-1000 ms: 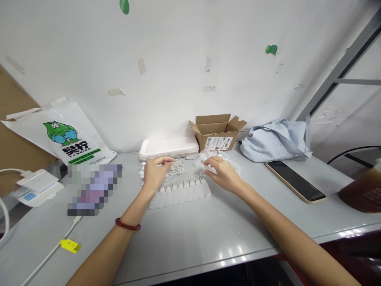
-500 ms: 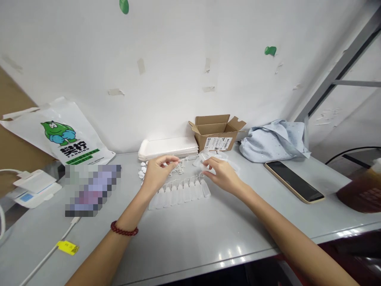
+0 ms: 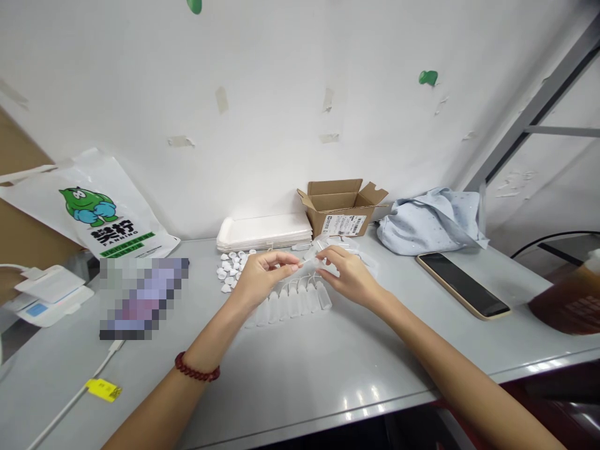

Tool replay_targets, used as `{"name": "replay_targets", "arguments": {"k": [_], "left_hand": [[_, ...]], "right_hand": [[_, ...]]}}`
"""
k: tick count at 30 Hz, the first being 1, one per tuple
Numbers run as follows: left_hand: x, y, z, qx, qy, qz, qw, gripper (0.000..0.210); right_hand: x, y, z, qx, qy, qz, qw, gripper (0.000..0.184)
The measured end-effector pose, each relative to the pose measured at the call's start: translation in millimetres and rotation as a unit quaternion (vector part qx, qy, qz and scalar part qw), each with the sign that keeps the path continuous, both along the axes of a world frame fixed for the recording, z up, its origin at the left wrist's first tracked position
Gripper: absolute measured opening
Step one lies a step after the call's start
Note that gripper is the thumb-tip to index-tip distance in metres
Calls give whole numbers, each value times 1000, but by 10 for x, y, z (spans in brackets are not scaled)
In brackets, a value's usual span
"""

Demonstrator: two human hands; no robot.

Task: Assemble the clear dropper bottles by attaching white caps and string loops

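My left hand [image 3: 267, 275] has thumb and fingertips pinched on what looks like a thin white string; its end is too small to make out. Close to its right, my right hand [image 3: 349, 275] is closed on a small translucent plastic tube, mostly hidden by the fingers. Below both hands, several translucent tubes [image 3: 293, 304] with white strings at their tops lie side by side in a row. A pile of small white caps [image 3: 229, 270] sits left of my left hand. Behind my right hand lies a clear plastic bag [image 3: 365, 257] with more tubes.
A stack of white trays [image 3: 265, 231] and an open cardboard box [image 3: 337, 219] stand against the wall. To the right lie a light blue cloth bag [image 3: 426, 225] and a phone [image 3: 462, 284]. On the left are a printed white bag [image 3: 135, 206] and a white cable [image 3: 65, 409].
My left hand has moved right, towards my right hand, uncovering more of the white caps. My right hand has stayed nearly in place.
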State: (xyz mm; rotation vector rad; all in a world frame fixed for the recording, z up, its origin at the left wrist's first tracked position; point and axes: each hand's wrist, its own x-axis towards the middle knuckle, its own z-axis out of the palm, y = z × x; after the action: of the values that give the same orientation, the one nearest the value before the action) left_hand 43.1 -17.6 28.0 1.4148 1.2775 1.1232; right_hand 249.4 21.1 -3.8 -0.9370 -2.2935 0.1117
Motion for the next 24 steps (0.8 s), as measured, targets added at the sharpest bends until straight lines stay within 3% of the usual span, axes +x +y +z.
{"name": "replay_targets", "arguments": {"k": [24], "left_hand": [[26, -14, -20, -19, -6, 12, 1000, 19]], "right_hand": [[-43, -69, 2, 34, 13, 18, 999, 23]]}}
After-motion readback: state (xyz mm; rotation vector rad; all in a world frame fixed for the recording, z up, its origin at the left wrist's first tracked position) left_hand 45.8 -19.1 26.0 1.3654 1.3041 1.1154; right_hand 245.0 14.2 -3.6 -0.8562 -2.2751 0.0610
